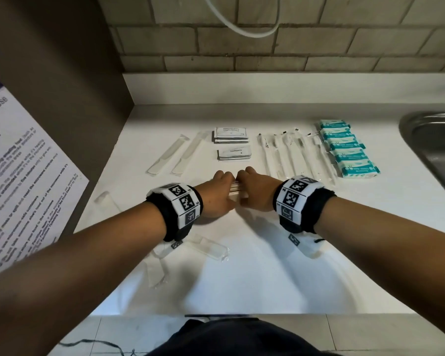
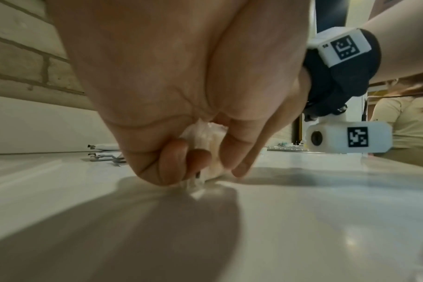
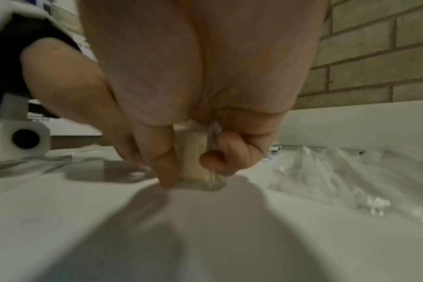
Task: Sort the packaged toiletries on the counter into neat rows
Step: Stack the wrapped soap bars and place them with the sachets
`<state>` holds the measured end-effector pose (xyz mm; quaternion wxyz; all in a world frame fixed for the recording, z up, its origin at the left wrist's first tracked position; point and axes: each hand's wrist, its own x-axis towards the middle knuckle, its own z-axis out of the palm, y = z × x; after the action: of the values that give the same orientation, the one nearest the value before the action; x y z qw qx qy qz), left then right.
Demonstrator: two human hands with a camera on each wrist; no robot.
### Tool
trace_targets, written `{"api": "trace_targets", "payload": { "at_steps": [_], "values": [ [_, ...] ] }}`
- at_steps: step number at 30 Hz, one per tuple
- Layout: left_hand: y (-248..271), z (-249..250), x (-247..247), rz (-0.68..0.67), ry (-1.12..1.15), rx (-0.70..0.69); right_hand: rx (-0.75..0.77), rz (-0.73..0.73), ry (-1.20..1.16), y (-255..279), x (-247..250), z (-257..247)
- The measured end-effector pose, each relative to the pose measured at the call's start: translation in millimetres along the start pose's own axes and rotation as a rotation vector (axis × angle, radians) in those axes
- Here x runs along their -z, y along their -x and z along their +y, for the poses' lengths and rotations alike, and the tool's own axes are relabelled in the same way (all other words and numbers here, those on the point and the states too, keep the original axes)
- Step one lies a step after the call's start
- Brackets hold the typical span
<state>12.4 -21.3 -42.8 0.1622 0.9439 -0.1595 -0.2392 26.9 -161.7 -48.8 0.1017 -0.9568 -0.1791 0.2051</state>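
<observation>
Both hands meet at the middle of the white counter [image 1: 242, 265], gripping one small bundle of clear-wrapped pale packets [image 1: 235, 192] from either side. My left hand [image 1: 217, 194] curls its fingers round the bundle's left end, and my right hand [image 1: 257, 191] curls round its right end. In the left wrist view the bundle [image 2: 205, 141] stands on the counter under the curled fingers [image 2: 176, 158]. The right wrist view shows the bundle [image 3: 191, 152] pinched between thumb and fingers [image 3: 215, 160]. What the packets contain cannot be told.
Behind the hands lie two wrapped combs [image 1: 176, 155], stacked shampoo sachets [image 1: 230, 134], toothpaste sachets [image 1: 233, 154], a row of wrapped toothbrushes [image 1: 293, 155] and teal packs [image 1: 350, 147]. Loose clear-wrapped items [image 1: 208, 246] lie near my left wrist. A steel sink [image 1: 434, 140] is at right.
</observation>
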Motion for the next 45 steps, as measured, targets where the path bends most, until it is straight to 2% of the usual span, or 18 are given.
{"api": "trace_targets", "payload": {
  "at_steps": [4,9,15,35,40,45],
  "values": [
    [0.8,-4.2,0.7,0.022,0.098,-0.014,0.011,0.008,-0.065,5.1,-0.9,0.3],
    [6.4,-18.2,7.1,0.097,0.072,-0.005,0.054,0.025,-0.105,13.3,10.2,6.2],
    [9.9,-21.4,7.6,0.115,0.077,0.019,0.045,0.055,-0.088,16.0,11.7,4.6],
    [5.0,-8.4,0.3,0.010,0.025,0.024,0.058,0.039,-0.096,13.1,16.0,2.9],
    [3.9,-14.6,8.2,0.079,0.156,0.016,0.023,0.025,-0.121,8.4,20.6,8.5],
    [-5.8,-23.0,20.9,0.157,0.309,0.070,-0.031,0.094,-0.300,-1.2,35.2,18.2]
  ]
}}
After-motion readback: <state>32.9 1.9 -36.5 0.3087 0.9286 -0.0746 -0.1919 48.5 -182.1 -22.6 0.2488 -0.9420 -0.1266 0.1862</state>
